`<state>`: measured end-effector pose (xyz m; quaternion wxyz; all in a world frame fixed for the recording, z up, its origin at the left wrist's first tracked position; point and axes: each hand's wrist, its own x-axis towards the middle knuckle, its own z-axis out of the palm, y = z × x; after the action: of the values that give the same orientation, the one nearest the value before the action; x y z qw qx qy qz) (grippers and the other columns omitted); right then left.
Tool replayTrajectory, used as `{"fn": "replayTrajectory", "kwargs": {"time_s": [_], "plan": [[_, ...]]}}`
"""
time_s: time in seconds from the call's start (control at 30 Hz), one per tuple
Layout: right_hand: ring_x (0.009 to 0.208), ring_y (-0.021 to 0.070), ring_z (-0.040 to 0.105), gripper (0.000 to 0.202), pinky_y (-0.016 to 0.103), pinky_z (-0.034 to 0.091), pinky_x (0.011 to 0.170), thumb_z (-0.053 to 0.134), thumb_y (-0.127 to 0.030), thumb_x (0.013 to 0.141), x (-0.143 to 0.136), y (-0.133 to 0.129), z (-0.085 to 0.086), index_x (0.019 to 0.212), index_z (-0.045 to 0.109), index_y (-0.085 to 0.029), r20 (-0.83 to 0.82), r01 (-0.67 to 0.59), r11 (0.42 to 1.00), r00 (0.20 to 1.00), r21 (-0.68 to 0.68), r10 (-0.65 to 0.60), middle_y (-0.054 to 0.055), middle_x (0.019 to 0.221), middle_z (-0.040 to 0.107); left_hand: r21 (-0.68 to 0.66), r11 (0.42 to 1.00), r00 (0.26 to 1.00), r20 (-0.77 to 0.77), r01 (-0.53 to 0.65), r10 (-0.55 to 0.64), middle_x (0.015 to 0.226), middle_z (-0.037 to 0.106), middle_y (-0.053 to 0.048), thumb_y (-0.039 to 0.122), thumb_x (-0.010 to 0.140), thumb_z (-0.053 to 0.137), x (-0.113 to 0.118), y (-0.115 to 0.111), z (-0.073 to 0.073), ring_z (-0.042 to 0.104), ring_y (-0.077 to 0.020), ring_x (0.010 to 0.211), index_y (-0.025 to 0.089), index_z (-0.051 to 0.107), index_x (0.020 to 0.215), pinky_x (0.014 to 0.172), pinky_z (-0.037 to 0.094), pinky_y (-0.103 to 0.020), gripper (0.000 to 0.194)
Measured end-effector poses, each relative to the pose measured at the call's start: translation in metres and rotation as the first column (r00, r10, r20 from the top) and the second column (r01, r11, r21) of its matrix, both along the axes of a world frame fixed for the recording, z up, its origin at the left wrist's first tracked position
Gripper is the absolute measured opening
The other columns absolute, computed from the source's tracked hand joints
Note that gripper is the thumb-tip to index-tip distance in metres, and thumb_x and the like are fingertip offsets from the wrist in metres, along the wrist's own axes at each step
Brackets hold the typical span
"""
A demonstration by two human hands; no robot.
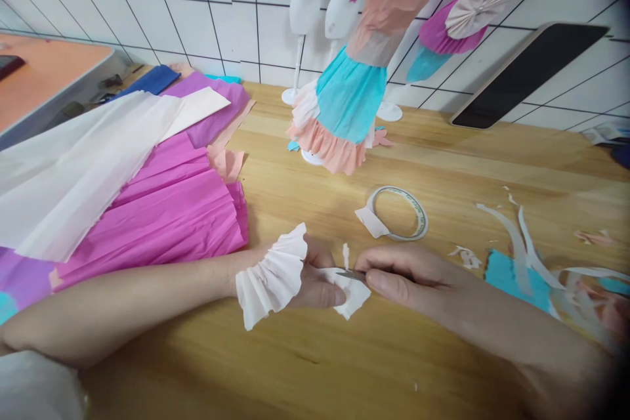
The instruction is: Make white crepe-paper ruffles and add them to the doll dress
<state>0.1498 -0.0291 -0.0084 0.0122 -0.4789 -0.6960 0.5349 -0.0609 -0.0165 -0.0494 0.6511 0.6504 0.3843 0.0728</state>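
My left hand [317, 285] pinches a small piece of white crepe paper [355, 298] between thumb and fingers, low over the table. A pleated strip of white crepe paper [273, 275] fans out across the back of that hand and wrist. From the right, my right hand [403, 275] is closed around scissors [352, 274]. Their metal blades lie at the upper edge of the small piece, while the handles are hidden in my fingers. A thin paper sliver [346, 254] stands up just beyond the blades.
Behind my hands lies a tape roll [423, 210]. Magenta crepe paper [167, 210] and a white sheet [98, 151] cover the left side. Paper scraps [522, 275] lie at right. Mannequin stands, one in a turquoise and peach paper dress [352, 102], and a phone [531, 75] stand by the wall.
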Motion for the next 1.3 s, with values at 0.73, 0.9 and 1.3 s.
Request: {"fn": "replayTrajectory", "kwargs": {"time_s": [0.73,0.9,1.3], "plan": [[0.064,0.0137,0.043,0.037,0.026,0.031,0.056,0.036,-0.047,0.091,-0.009,-0.001,0.003,0.066,0.042,-0.02,0.046,-0.024,1.0,0.999,-0.015,0.024,-0.003,0.066,0.041,0.018,0.995,0.995,-0.005,0.098,-0.098,0.06,0.045,0.002,0.043,0.071,0.059,-0.001,0.005,0.01,0.04,-0.0093,0.054,0.016,0.048,0.06,0.047,0.029,-0.023,0.032],[0.064,0.0138,0.043,0.036,0.026,0.032,0.057,0.036,-0.044,0.091,-0.009,0.0,0.002,0.065,0.042,-0.02,0.046,-0.028,0.999,0.999,0.024,0.027,-0.003,0.065,0.042,0.064,0.987,0.988,0.033,0.146,-0.149,0.058,0.044,0.002,0.04,0.073,0.057,0.0,0.007,0.011,0.041,-0.0099,0.055,0.016,0.046,0.058,0.048,0.03,-0.023,0.03],[0.059,0.0127,0.039,0.036,0.026,0.029,0.053,0.037,-0.042,0.089,-0.009,0.0,-0.005,0.061,0.038,-0.02,0.019,0.012,1.0,1.0,0.015,-0.012,-0.003,0.061,0.036,0.039,0.997,0.998,0.014,0.069,-0.069,0.062,0.048,0.001,0.044,0.068,0.061,0.0,0.005,0.006,0.045,-0.0114,0.058,0.015,0.05,0.063,0.05,0.033,-0.023,0.031]]}}
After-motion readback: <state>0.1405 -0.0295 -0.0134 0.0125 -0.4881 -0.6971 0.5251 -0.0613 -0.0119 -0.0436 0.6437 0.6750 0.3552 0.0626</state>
